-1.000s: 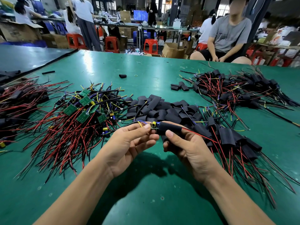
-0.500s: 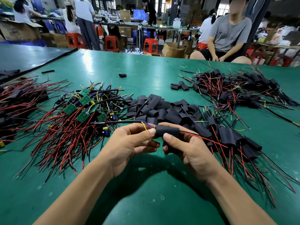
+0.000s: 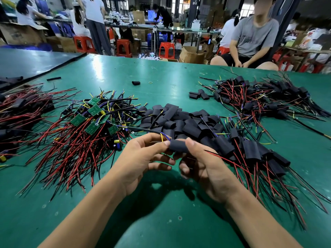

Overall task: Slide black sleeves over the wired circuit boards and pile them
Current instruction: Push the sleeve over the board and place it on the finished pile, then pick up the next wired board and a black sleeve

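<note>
The person's left hand (image 3: 143,158) pinches the yellow and blue wires (image 3: 163,137) between thumb and forefinger, right at the mouth of a black sleeve (image 3: 179,146). Its other fingers are loosely curled underneath. The right hand (image 3: 202,167) grips the sleeve itself, thumb on top and fingers folded below, and a red wire (image 3: 215,155) trails out of the far end. The sleeve is held just above the green table (image 3: 161,221), in front of a heap of empty sleeves (image 3: 179,120). No board shows at either end of it.

To the left lies a tangle of bare green boards (image 3: 93,119) with red and black leads. To the right is a pile of sleeved ones (image 3: 254,151), and another such pile (image 3: 259,97) lies farther back.

Past the table's far edge an open cardboard box (image 3: 191,54) stands on the floor; I cannot tell what is in it. A bigger carton (image 3: 21,34) at the back left carries print too small to read. A seated person's grey T-shirt (image 3: 250,38) has lettering across the chest, blurred beyond reading.
</note>
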A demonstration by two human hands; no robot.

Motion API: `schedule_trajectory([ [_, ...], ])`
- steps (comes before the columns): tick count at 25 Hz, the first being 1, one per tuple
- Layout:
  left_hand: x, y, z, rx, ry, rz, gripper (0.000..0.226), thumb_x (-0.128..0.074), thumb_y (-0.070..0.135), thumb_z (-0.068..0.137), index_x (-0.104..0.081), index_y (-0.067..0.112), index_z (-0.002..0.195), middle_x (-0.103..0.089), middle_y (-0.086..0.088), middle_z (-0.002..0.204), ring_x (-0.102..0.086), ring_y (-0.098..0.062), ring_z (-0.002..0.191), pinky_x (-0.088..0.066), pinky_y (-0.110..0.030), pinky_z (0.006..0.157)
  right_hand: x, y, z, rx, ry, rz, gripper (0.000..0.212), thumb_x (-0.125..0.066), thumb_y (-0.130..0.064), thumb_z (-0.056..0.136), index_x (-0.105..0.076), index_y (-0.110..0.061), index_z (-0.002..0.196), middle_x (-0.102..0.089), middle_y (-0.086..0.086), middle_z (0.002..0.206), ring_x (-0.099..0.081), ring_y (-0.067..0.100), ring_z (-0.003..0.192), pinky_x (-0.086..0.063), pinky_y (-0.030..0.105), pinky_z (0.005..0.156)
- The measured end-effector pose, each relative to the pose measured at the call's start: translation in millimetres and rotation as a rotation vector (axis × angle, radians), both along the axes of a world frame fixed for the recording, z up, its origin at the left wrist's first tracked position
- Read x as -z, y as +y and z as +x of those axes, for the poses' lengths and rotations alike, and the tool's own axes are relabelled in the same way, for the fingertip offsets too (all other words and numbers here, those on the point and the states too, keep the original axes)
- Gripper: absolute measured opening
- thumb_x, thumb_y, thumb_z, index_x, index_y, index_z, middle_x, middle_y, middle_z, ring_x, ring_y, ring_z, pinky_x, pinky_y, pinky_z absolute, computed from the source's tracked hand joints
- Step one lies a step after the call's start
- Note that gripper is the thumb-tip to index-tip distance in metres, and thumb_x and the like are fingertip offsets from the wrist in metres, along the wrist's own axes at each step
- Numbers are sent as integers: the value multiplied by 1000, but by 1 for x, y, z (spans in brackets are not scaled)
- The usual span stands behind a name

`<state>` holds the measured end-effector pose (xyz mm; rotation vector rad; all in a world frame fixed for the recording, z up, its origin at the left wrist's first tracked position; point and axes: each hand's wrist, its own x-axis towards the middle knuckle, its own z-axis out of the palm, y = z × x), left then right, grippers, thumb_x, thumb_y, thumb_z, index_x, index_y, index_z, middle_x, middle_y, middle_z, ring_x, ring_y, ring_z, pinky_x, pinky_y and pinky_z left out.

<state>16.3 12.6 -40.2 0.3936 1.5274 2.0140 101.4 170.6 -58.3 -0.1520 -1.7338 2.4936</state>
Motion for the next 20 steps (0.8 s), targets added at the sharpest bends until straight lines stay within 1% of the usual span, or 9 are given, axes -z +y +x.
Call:
schedule_trajectory([
  [1, 0, 0, -1, 1, 38, -14, 21, -75, 23, 71, -74, 11, 88, -72, -13, 84, -68, -22, 61, -56, -26, 52, -1, -2, 1, 0, -40, 17, 41, -75, -51, 79, -77, -17, 102, -65, 7, 76, -46, 10, 47, -39, 21, 47],
  [3, 0, -1, -1, 29, 81, -13, 24, -76, 29, 70, -76, 15, 90, -71, -7, 81, -67, -18, 61, -54, -23, 53, -6, -6, 1, 41, -79, 18, 29, -73, -45, 79, -78, -18, 87, -62, 4, 65, -40, 9, 39, -33, 19, 40],
  [5, 0, -4, -4, -5, 98, -8, 25, -76, 32, 72, -77, 17, 91, -69, -4, 77, -64, -15, 57, -50, -21, 50, -13, -5, -1, 146, -56, -163, 17, -75, -33, 75, -72, -16, 76, -62, 3, 62, -40, 8, 36, -33, 20, 38],
  [8, 2, -12, -18, -235, 204, -122, 8, -73, 21, 86, -74, 14, 84, -62, -5, 66, -51, -12, 44, -37, -19, 40, -23, 16, 0, 437, 70, -515, 24, -63, -33, 82, -67, -9, 82, -56, 0, 61, -37, 8, 39, -30, 18, 39],
  [10, 5, -20, -32, -380, 208, -165, 11, -72, 17, 88, -72, 15, 78, -57, -2, 60, -43, -11, 39, -31, -18, 38, -25, 36, 4, 658, 81, -592, 29, -55, -35, 93, -65, -12, 80, -50, -2, 61, -34, 8, 40, -28, 16, 41],
  [12, 8, -27, -40, -489, 288, -276, 12, -74, 16, 86, -71, 16, 75, -59, 6, 56, -43, -6, 40, -33, -17, 42, -22, 48, 8, 793, 32, -626, 37, -48, -42, 99, -62, -16, 78, -47, -4, 61, -34, 9, 39, -27, 17, 42],
  [14, 14, -31, -44, -540, 495, -536, 10, -78, 23, 82, -72, 20, 74, -66, 11, 59, -55, -2, 50, -41, -18, 53, -19, 51, 9, 840, 1, -638, 43, -46, -52, 98, -62, -17, 78, -49, -5, 60, -35, 9, 39, -28, 18, 42],
  [16, 18, -30, -40, -479, 673, -765, 11, -78, 32, 80, -72, 23, 82, -69, 9, 69, -65, -8, 70, -46, -22, 65, -16, 49, 7, 858, -9, -607, 47, -48, -59, 96, -63, -17, 80, -52, -6, 57, -36, 9, 40, -29, 18, 42],
  [20, 27, -21, -31, -291, 868, -1036, 44, -66, 50, 87, -62, 24, 123, -63, 1, 100, -59, -25, 97, -50, -38, 83, -9, 44, 2, 866, -21, -437, 42, -47, -52, 99, -62, -16, 83, -52, -5, 56, -36, 9, 40, -28, 19, 41],
])
